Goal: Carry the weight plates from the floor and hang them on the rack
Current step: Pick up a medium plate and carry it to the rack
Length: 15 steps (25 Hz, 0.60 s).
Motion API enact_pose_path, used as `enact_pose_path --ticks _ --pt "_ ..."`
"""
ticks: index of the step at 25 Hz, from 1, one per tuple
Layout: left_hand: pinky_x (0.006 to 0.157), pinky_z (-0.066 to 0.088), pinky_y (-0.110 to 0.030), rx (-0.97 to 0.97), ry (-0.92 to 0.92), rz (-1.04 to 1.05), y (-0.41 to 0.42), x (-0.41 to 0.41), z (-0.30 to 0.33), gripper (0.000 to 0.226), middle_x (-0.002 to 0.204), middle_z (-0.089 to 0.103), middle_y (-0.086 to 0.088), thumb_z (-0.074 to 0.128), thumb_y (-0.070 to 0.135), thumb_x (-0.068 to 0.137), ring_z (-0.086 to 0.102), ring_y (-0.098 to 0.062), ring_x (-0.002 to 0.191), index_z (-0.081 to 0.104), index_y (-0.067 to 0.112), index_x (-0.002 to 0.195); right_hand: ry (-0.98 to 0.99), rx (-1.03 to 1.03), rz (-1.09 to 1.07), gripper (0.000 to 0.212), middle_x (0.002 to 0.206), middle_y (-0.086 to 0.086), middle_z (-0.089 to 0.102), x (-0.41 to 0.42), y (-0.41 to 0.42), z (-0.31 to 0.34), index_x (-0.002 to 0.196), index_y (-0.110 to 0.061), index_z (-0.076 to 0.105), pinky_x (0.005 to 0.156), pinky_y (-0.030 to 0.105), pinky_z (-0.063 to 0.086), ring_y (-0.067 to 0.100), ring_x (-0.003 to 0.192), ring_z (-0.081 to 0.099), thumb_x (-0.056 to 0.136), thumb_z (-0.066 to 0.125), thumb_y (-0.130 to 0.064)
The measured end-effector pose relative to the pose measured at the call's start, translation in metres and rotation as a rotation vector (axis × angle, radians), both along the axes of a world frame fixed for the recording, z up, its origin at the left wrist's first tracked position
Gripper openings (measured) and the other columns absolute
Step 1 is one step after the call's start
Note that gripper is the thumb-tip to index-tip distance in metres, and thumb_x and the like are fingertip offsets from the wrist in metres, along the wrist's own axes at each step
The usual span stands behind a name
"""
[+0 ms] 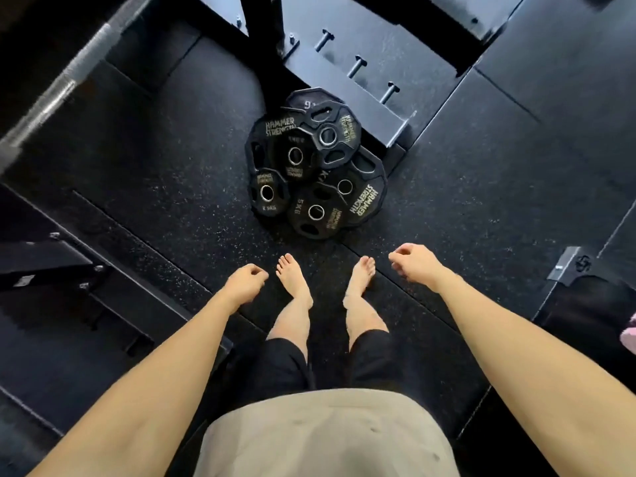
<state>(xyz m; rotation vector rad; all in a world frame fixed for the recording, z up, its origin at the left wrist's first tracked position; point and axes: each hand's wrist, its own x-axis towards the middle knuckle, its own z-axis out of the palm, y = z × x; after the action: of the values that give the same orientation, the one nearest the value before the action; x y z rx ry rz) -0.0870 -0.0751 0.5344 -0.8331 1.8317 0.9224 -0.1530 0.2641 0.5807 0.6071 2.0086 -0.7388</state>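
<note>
Just short of the weight plates [315,166], heaped below the rack [358,68] pegs, my left hand [246,282] and right hand [413,261] hang loosely curled, holding nothing (nothing lifted yet); next I stoop and grip the top plate.

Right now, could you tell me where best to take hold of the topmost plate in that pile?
Hook fingers through a grip slot of the topmost plate, reaching down from above: it lies nearly flat on the other plates, slots exposed, with either hand free.

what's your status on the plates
Left hand, right hand both empty. Weight plates piled on floor, pegs bare. Path clear.
</note>
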Motion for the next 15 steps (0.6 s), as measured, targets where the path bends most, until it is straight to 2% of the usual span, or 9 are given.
enact_pose_path --ticks 3,6,9,11,13,15 --pt "0.064 0.045 -0.031 0.01 -0.057 0.124 0.012 -0.029 -0.058 0.017 0.091 0.063 -0.006 0.05 0.026 0.099 0.055 -0.018 0.076 0.061 0.014 0.105 0.022 -0.033 0.06 0.014 0.089 0.006 0.068 -0.074 -0.017 -0.066 0.084 -0.02 0.064 0.073 0.036 0.048 0.022 0.08 0.059 0.093 0.058 -0.029" --pt "0.065 0.044 -0.032 0.015 -0.121 0.254 0.027 -0.05 -0.147 0.019 0.093 0.063 -0.007 0.049 0.025 0.1 0.054 -0.018 0.077 0.06 0.012 0.109 0.033 -0.035 0.127 0.017 0.093 0.006 0.069 -0.135 -0.032 -0.159 0.089 -0.017 0.066 0.078 0.039 0.052 0.024 0.085 0.061 0.091 0.058 -0.031" --pt "0.075 0.051 -0.036 0.025 -0.184 0.377 0.047 -0.063 -0.245 0.021 0.102 0.065 -0.008 0.049 0.028 0.1 0.06 -0.02 0.087 0.057 0.014 0.113 0.058 -0.037 0.191 0.016 0.093 0.005 0.066 -0.177 -0.046 -0.26 0.09 -0.017 0.064 0.081 0.035 0.049 0.023 0.089 0.059 0.089 0.058 -0.033" --pt "0.084 0.054 -0.04 0.03 -0.218 0.468 0.061 -0.07 -0.299 0.02 0.101 0.064 -0.007 0.05 0.03 0.1 0.061 -0.02 0.088 0.056 0.015 0.112 0.081 -0.031 0.23 0.017 0.096 0.004 0.064 -0.196 -0.054 -0.311 0.097 -0.017 0.063 0.082 0.034 0.047 0.025 0.094 0.06 0.091 0.059 -0.033" --pt "0.083 0.055 -0.039 0.03 -0.242 0.56 0.076 -0.077 -0.36 0.022 0.098 0.063 -0.005 0.054 0.028 0.099 0.061 -0.018 0.087 0.054 0.016 0.117 0.101 -0.014 0.314 0.026 0.107 0.005 0.063 -0.209 -0.061 -0.369 0.111 -0.017 0.061 0.086 0.034 0.045 0.027 0.105 0.059 0.093 0.059 -0.035" --pt "0.079 0.058 -0.037 0.045 -0.244 0.645 0.087 -0.086 -0.415 0.034 0.102 0.063 -0.005 0.06 0.028 0.096 0.064 -0.019 0.093 0.049 0.017 0.126 0.13 0.009 0.41 0.041 0.126 0.008 0.058 -0.216 -0.069 -0.417 0.127 -0.016 0.053 0.096 0.037 0.043 0.029 0.119 0.053 0.092 0.059 -0.037"
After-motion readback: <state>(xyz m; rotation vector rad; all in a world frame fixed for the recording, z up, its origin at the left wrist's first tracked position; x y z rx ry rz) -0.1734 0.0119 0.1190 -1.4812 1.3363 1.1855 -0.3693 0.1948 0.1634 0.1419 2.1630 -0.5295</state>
